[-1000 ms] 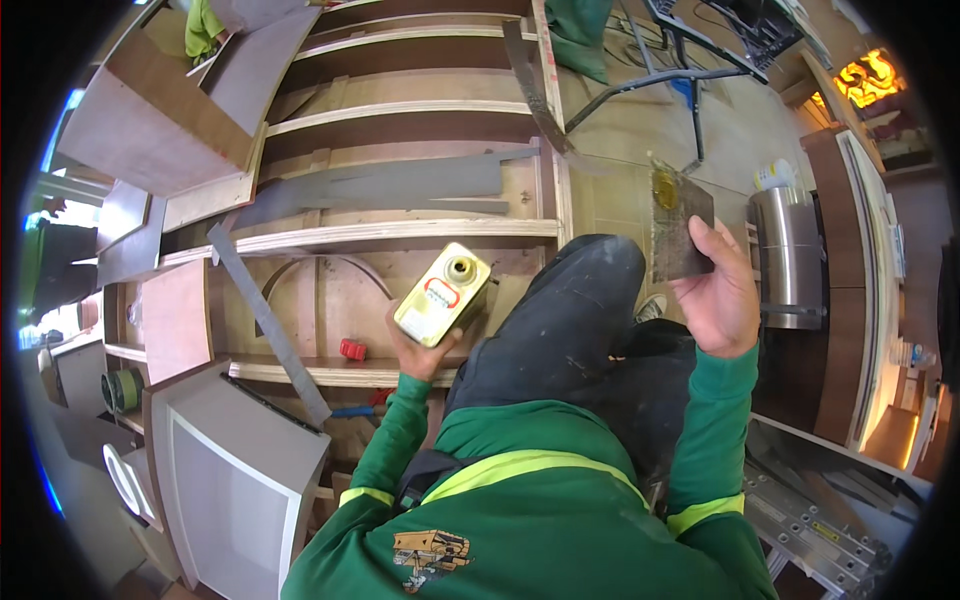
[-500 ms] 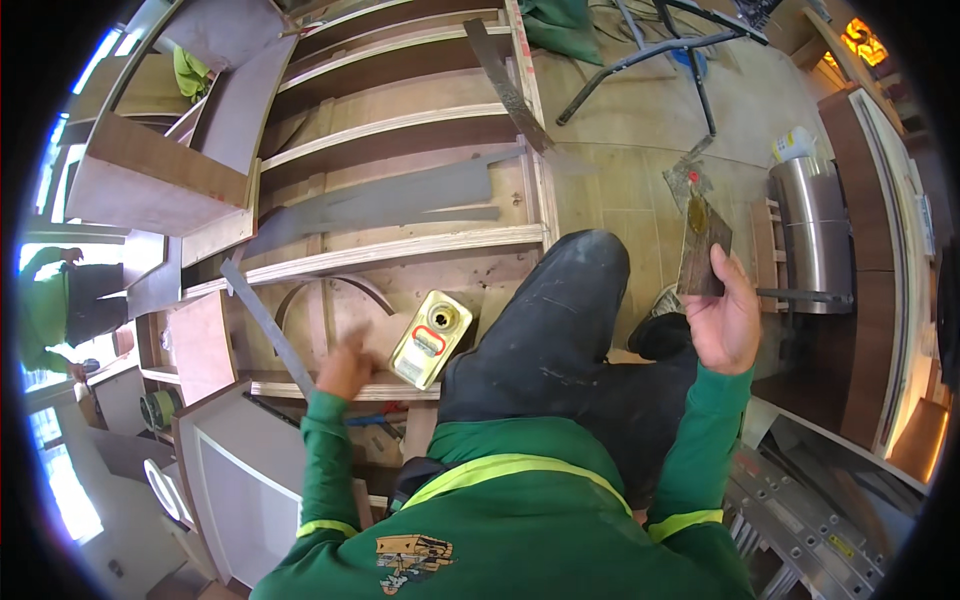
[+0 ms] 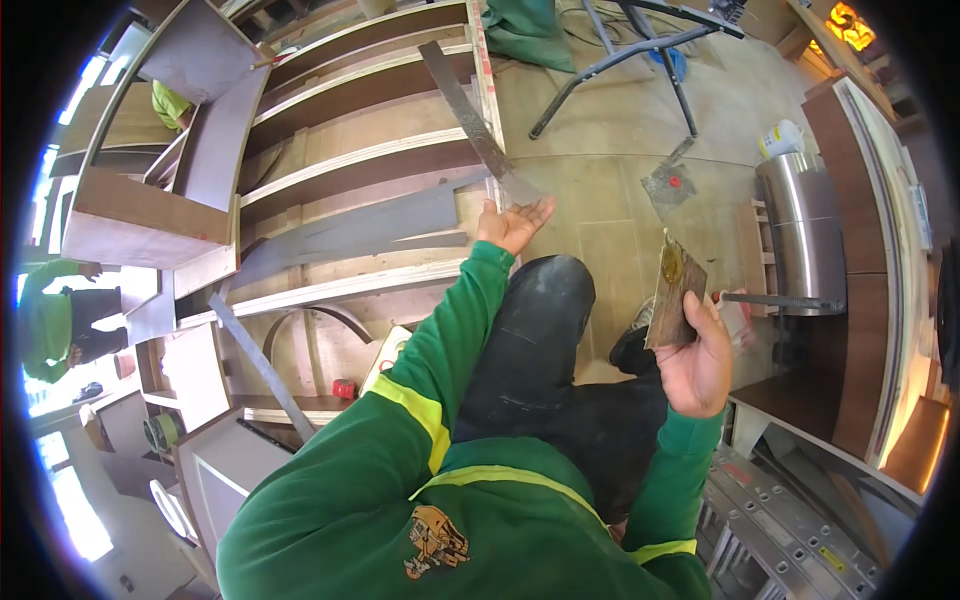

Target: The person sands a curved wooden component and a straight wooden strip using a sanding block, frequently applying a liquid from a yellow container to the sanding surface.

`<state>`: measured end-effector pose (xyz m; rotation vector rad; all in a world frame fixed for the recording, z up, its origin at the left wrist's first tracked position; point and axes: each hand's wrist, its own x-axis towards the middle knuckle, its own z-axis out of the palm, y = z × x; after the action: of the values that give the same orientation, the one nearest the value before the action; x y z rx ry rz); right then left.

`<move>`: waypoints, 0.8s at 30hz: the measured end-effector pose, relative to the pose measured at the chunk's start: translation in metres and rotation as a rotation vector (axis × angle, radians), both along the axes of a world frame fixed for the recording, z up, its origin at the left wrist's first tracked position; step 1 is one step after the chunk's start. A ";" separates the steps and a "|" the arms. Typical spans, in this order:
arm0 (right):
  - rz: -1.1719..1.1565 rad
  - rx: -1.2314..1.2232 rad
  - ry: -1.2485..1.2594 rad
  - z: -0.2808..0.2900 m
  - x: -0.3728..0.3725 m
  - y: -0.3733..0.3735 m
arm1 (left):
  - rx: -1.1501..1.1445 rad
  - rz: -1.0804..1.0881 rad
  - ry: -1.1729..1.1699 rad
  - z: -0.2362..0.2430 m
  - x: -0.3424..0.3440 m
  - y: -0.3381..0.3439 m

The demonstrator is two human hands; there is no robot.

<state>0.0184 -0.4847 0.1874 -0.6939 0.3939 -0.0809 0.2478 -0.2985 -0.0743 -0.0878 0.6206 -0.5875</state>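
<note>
My left hand [image 3: 513, 225] reaches forward past my knee, palm up with fingers stretched out and nothing visible in it. It is nearest to the lower end of a long dark strip [image 3: 465, 105] lying slanted across the wooden frame. My right hand [image 3: 697, 350] holds a small brown board [image 3: 675, 300] tilted up, with a lump of yellowish glue-like paste [image 3: 684, 268] on its top part. A cream-yellow can [image 3: 393, 345] stands at my left, mostly hidden behind my left sleeve. A red cap [image 3: 344, 388] sits near it on the wood.
A wooden frame with several slats [image 3: 350, 255] fills the left, with grey sheets [image 3: 370, 215] on it. Beyond the board, a flat plate with a red spot [image 3: 668, 187] lies on the floor. A dark metal stand [image 3: 660, 45], steel bin [image 3: 805, 225] and ladder [image 3: 790, 520] are around me.
My left hand has swung from beside the can forward and right to the strip's end. The red cap now shows on the wood. My right hand still holds the board.
</note>
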 end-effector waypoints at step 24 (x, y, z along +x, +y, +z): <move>0.204 -1.049 0.088 0.019 0.060 0.002 | 0.416 -0.272 -0.450 0.065 -0.043 0.037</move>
<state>0.0787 -0.4828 0.2066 -1.7728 0.3467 -0.0598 0.2048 -0.2610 -0.0096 0.5153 0.3054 -0.7011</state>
